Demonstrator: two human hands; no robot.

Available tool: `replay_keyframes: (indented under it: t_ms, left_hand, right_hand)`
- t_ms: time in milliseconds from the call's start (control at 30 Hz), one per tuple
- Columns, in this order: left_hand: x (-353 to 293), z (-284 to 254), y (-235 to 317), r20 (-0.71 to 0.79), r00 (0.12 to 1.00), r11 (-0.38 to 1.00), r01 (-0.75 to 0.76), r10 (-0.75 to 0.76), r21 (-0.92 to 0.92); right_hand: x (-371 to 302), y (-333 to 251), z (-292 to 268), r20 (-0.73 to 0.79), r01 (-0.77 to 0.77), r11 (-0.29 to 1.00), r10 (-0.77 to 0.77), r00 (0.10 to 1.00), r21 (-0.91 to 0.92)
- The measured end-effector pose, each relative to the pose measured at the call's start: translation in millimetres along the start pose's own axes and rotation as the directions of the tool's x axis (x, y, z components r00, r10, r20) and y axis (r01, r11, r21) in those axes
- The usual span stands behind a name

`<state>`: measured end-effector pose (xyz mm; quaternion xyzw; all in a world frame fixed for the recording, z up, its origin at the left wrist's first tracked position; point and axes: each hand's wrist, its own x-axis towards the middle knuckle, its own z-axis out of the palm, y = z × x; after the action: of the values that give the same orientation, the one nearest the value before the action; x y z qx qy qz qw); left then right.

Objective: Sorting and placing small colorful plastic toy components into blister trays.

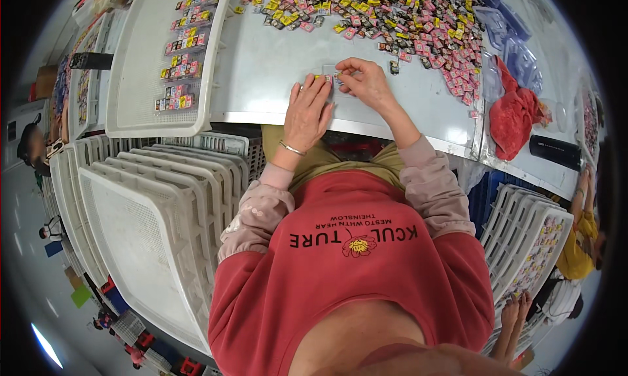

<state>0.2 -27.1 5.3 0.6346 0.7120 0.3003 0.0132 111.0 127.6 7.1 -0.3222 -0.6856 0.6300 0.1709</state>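
Observation:
My left hand (307,111) lies palm down at the table's near edge, its fingers stretched out over one side of a clear plastic tray (350,93). Small coloured pieces (328,79) show by its fingertips. Beside it, my right hand (366,82) is pinched at thumb and forefinger over the same tray; whatever it holds is too small to make out. Beyond both hands spreads a heap of small pink, yellow and black block-like pieces (418,29). On the left, a white mesh tray (140,68) carries a column of clear packs (180,70) filled with such pieces.
White plastic trays (131,225) stand stacked on edge at my left, more trays (530,239) at my right. A red cloth (513,118), clear plastic packaging (517,55) and a black box (555,152) lie on the right of the table. Other people work at both sides.

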Motion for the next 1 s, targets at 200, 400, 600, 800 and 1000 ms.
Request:
replay_keyframes:
  t_ms: [200, 400, 600, 800, 1000]
  left_hand:
    - [-1, 4, -1, -0.033, 0.999, 1.0, -0.003, 0.004, 0.005]
    - [-1, 4, 0, -0.053, 0.999, 1.0, 0.014, -0.014, 0.0]
    - [1, 5, -1, -0.066, 0.998, 1.0, -0.005, 0.005, 0.006]
    - [0, 7, -2, -0.077, 0.997, 1.0, -0.011, 0.013, 0.022]
    - [1, 7, 1, -0.082, 0.997, 0.998, -0.007, 0.012, 0.057]
  right_hand:
    - [-3, -10, -7, 0.037, -0.091, 0.986, 0.086, 0.996, 0.142]
    - [-4, -15, -14, 0.141, -0.082, 0.973, 0.052, 0.989, 0.218]
    - [30, -31, -32, 0.377, 0.31, 0.867, -0.156, 0.913, -0.39]
    - [61, -37, -9, 0.638, 0.547, 0.627, -0.101, 0.763, -0.555]
    - [32, -20, -18, 0.429, 0.469, 0.621, -0.227, 0.874, -0.628]
